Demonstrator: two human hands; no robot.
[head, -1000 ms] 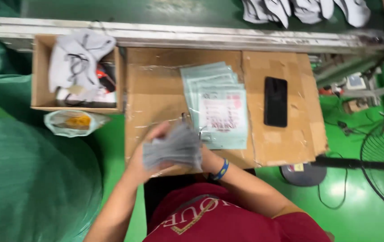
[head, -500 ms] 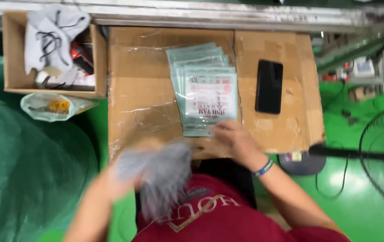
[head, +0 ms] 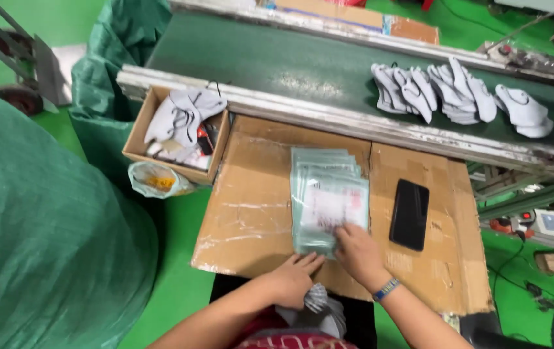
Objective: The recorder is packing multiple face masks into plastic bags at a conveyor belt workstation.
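The right hand (head: 356,251) lies flat, fingers spread, on the near end of a stack of clear plastic bags (head: 329,197) in the middle of the cardboard-covered desk (head: 251,200); it presses the top bag rather than gripping it; the left hand (head: 295,279) rests at the desk's near edge, fingers loosely extended, touching the stack's corner, with a bundle of grey socks (head: 316,309) just beneath it; whether it holds them cannot be told; a black phone (head: 409,214) lies just right of the bags.
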